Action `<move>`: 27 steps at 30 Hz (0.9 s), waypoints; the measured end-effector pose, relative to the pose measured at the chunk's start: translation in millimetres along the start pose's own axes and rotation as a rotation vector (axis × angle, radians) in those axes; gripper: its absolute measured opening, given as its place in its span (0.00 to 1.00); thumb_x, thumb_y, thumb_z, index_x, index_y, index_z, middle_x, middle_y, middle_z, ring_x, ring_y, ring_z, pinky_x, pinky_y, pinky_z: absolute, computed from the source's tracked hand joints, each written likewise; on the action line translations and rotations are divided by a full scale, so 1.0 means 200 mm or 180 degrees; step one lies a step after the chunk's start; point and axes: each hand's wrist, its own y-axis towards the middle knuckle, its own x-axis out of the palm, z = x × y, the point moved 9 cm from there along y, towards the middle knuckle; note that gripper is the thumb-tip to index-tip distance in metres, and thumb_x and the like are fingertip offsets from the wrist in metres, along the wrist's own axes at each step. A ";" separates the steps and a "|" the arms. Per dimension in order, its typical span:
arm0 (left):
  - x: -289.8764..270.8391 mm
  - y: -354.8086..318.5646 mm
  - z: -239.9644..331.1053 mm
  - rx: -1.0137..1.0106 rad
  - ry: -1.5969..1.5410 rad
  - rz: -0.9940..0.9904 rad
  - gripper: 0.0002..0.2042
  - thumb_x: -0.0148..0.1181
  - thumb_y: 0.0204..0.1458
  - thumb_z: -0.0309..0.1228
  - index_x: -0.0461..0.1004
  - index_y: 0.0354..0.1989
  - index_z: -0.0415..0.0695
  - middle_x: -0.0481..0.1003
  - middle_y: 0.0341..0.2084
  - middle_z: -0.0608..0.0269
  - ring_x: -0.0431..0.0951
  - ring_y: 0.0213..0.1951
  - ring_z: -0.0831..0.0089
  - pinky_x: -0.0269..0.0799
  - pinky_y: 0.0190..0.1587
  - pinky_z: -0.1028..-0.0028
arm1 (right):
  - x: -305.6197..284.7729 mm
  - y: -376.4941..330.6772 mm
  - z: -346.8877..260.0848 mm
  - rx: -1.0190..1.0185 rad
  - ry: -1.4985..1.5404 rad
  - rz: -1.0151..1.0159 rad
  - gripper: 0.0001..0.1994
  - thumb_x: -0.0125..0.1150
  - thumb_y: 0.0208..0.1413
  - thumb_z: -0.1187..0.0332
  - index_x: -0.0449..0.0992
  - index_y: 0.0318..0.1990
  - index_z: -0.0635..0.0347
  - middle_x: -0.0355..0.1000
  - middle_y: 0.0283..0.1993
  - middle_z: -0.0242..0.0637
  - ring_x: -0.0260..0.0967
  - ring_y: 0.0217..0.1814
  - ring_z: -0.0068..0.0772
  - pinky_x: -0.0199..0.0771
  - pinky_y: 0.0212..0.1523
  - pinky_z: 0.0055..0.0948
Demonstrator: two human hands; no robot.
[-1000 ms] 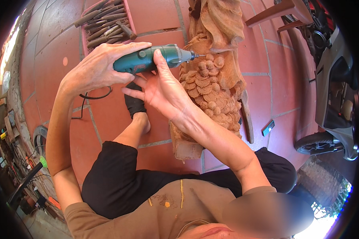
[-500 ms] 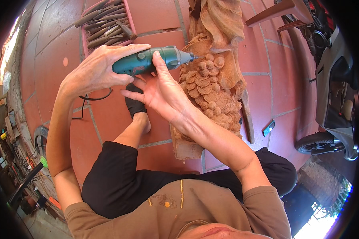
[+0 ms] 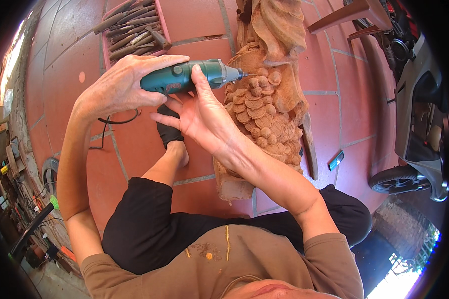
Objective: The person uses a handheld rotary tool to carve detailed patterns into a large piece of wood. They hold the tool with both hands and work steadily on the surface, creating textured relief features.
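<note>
Head view: left hand point(image 3: 112, 82) and right hand point(image 3: 204, 119) grip a green rotary tool point(image 3: 179, 77), seemingly detailing the wooden carving point(image 3: 257, 108); the next move calls for steady guidance.

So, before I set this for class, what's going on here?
The left hand grips the rear of a green rotary tool, and the right hand has its thumb on it nearer the front. Its thin bit points at the bumpy part of a brown carving; I cannot tell whether they touch. Beyond the left hand, a pink tray of hand tools sits on the tiled floor.
</note>
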 end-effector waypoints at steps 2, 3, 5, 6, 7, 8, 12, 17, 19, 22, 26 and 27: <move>-0.01 0.00 0.01 0.0058 -0.0018 0.0060 0.41 0.69 0.35 0.28 0.67 0.67 0.47 0.74 0.57 0.48 0.77 0.54 0.50 0.72 0.58 0.60 | 0.01 0.00 -0.01 -0.0016 -0.0052 -0.0019 0.34 0.50 0.64 0.39 0.57 0.68 0.51 0.61 0.68 0.38 0.60 0.72 0.41 0.69 0.63 0.62; -0.01 0.00 0.00 0.0080 -0.0036 0.0105 0.41 0.69 0.35 0.28 0.67 0.67 0.46 0.74 0.57 0.48 0.77 0.54 0.50 0.72 0.58 0.60 | 0.02 0.00 -0.02 -0.0031 -0.0099 -0.0054 0.34 0.49 0.64 0.39 0.57 0.68 0.51 0.61 0.68 0.38 0.60 0.72 0.41 0.69 0.63 0.62; -0.02 0.00 0.01 0.0092 -0.0064 0.0159 0.41 0.69 0.36 0.29 0.66 0.67 0.46 0.74 0.57 0.48 0.77 0.54 0.51 0.72 0.58 0.60 | 0.02 0.01 -0.04 -0.0060 -0.0157 -0.0112 0.34 0.49 0.64 0.39 0.57 0.68 0.51 0.60 0.68 0.38 0.60 0.72 0.40 0.70 0.63 0.61; -0.02 0.00 0.01 0.0081 -0.0071 0.0168 0.41 0.68 0.36 0.29 0.66 0.67 0.46 0.75 0.57 0.48 0.77 0.54 0.51 0.72 0.58 0.60 | 0.01 0.02 -0.04 -0.0071 -0.0167 -0.0135 0.34 0.49 0.64 0.39 0.57 0.68 0.51 0.60 0.68 0.38 0.60 0.71 0.40 0.70 0.63 0.61; -0.02 0.01 0.02 0.0069 -0.0078 0.0176 0.41 0.68 0.36 0.29 0.66 0.67 0.46 0.75 0.56 0.48 0.77 0.54 0.51 0.72 0.58 0.60 | 0.01 0.02 -0.05 -0.0082 -0.0176 -0.0158 0.34 0.49 0.64 0.39 0.57 0.68 0.51 0.60 0.68 0.38 0.60 0.71 0.40 0.70 0.63 0.61; -0.02 0.01 0.02 0.0074 -0.0067 0.0170 0.41 0.68 0.36 0.28 0.66 0.67 0.46 0.75 0.56 0.48 0.77 0.54 0.51 0.72 0.58 0.60 | 0.01 0.02 -0.05 -0.0092 -0.0185 -0.0135 0.34 0.49 0.64 0.38 0.57 0.68 0.51 0.61 0.67 0.37 0.60 0.71 0.39 0.71 0.63 0.60; -0.02 0.02 0.01 0.0103 -0.0073 0.0152 0.41 0.67 0.37 0.28 0.66 0.68 0.46 0.75 0.55 0.48 0.77 0.53 0.51 0.72 0.58 0.61 | 0.01 0.02 -0.06 -0.0109 -0.0197 -0.0076 0.34 0.49 0.64 0.38 0.58 0.67 0.51 0.61 0.66 0.37 0.61 0.70 0.38 0.72 0.63 0.58; -0.02 0.04 0.02 0.0085 -0.0084 0.0124 0.41 0.68 0.37 0.28 0.66 0.68 0.47 0.75 0.55 0.47 0.77 0.53 0.51 0.72 0.57 0.61 | 0.01 0.02 -0.07 -0.0127 -0.0164 -0.0093 0.33 0.49 0.64 0.38 0.58 0.67 0.51 0.62 0.65 0.36 0.62 0.69 0.38 0.72 0.63 0.58; -0.02 0.03 0.01 0.0124 -0.0086 0.0146 0.41 0.68 0.37 0.28 0.66 0.68 0.47 0.75 0.55 0.48 0.77 0.53 0.51 0.72 0.58 0.61 | 0.01 0.02 -0.07 -0.0111 -0.0154 -0.0105 0.33 0.49 0.64 0.38 0.58 0.67 0.51 0.62 0.65 0.36 0.61 0.70 0.38 0.71 0.63 0.59; -0.02 0.02 0.01 -0.0050 -0.0074 0.0037 0.40 0.68 0.37 0.28 0.66 0.68 0.47 0.75 0.56 0.48 0.77 0.54 0.51 0.72 0.58 0.61 | 0.02 0.01 -0.05 -0.0075 -0.0133 -0.0111 0.34 0.49 0.64 0.38 0.58 0.68 0.51 0.61 0.67 0.37 0.60 0.71 0.38 0.69 0.64 0.61; -0.01 0.01 0.00 -0.0042 -0.0037 0.0034 0.41 0.68 0.37 0.28 0.66 0.67 0.47 0.74 0.58 0.49 0.77 0.55 0.52 0.71 0.58 0.61 | 0.02 0.01 -0.03 -0.0015 -0.0086 -0.0123 0.33 0.49 0.64 0.39 0.57 0.68 0.50 0.60 0.68 0.37 0.59 0.72 0.39 0.67 0.64 0.62; -0.01 0.00 0.00 -0.0034 -0.0040 0.0047 0.41 0.69 0.37 0.28 0.66 0.67 0.47 0.74 0.58 0.49 0.77 0.55 0.52 0.71 0.59 0.61 | 0.02 0.00 -0.03 0.0000 -0.0079 -0.0106 0.33 0.49 0.64 0.39 0.57 0.68 0.50 0.60 0.69 0.37 0.58 0.72 0.39 0.67 0.65 0.62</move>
